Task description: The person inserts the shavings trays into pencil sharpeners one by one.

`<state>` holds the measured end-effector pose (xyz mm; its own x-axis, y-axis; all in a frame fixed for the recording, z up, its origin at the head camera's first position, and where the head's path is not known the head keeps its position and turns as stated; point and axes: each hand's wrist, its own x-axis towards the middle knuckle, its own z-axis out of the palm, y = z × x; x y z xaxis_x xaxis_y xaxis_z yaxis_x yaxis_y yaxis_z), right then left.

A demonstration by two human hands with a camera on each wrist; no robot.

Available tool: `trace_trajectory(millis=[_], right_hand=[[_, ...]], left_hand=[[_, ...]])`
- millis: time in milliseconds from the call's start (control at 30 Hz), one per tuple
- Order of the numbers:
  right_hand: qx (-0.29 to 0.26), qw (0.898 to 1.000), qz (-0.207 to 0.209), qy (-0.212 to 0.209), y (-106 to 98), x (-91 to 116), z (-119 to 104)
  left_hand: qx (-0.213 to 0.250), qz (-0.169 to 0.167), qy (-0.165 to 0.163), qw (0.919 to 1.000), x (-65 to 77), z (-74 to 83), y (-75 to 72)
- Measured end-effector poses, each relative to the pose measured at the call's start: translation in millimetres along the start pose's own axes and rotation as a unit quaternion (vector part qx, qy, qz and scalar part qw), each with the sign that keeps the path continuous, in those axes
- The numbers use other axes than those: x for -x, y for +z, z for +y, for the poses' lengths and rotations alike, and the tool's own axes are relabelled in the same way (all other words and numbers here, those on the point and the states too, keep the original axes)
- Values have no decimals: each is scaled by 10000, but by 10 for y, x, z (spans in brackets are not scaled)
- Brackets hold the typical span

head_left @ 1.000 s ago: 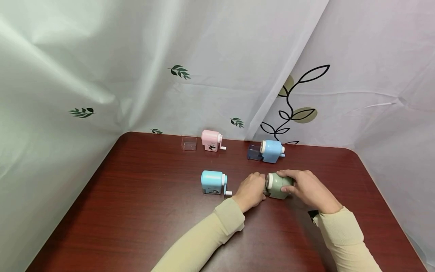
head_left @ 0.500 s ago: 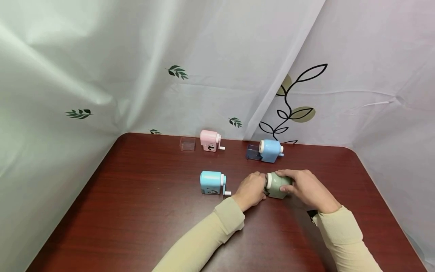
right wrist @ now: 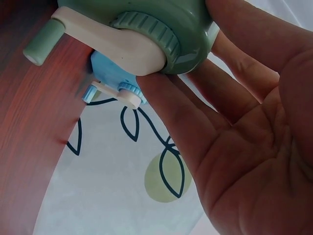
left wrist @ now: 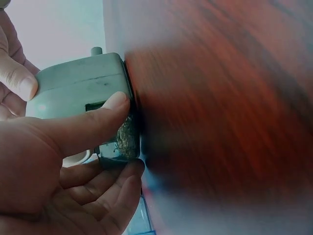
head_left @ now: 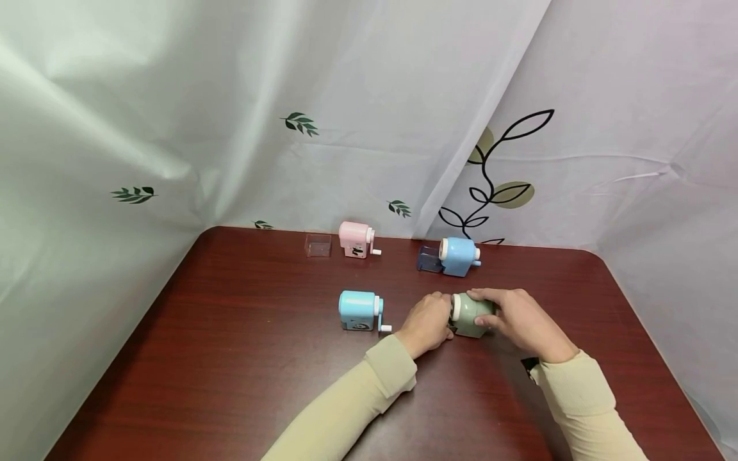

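Note:
A green pencil sharpener (head_left: 471,316) with a white front ring stands on the table between both hands. My right hand (head_left: 527,322) holds its body from the right, thumb on the near side and fingers over the top and far side. In the right wrist view its crank (right wrist: 112,41), cream with a green knob, points towards the table. With thumb and fingers my left hand (head_left: 428,322) pinches the see-through shavings drawer (left wrist: 108,151) at the sharpener's front. Pencil shavings (left wrist: 128,139) show inside that drawer, part of which the thumb hides.
A light blue sharpener (head_left: 357,310) stands left of the hands. Farther back are a pink sharpener (head_left: 354,240) with a clear drawer (head_left: 318,246) apart on its left, and a blue sharpener (head_left: 459,257) beside a dark see-through drawer (head_left: 429,259). A white curtain hangs behind the table (head_left: 230,371).

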<state>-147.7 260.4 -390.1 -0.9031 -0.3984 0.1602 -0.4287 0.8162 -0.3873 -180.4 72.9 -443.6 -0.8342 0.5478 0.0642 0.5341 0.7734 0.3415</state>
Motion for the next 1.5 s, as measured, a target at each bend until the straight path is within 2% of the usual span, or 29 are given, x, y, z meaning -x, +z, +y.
trace_trajectory(millis=[600,767,933,1500], right_hand=[[-43,10000,10,5,4,0,4],[-66,10000,-16,32,-6,-4,-5],[-67,10000,-34,54,-7,-3,-3],[-75,10000,4,9,2,8,15]], left_hand=[[477,70,-247,9985,-11,9,14],[760,-8,-474,9960,-20,5,18],[838,-87,-639,9944,-46,3,40],[839,-51,-629,9945,-83,19,49]])
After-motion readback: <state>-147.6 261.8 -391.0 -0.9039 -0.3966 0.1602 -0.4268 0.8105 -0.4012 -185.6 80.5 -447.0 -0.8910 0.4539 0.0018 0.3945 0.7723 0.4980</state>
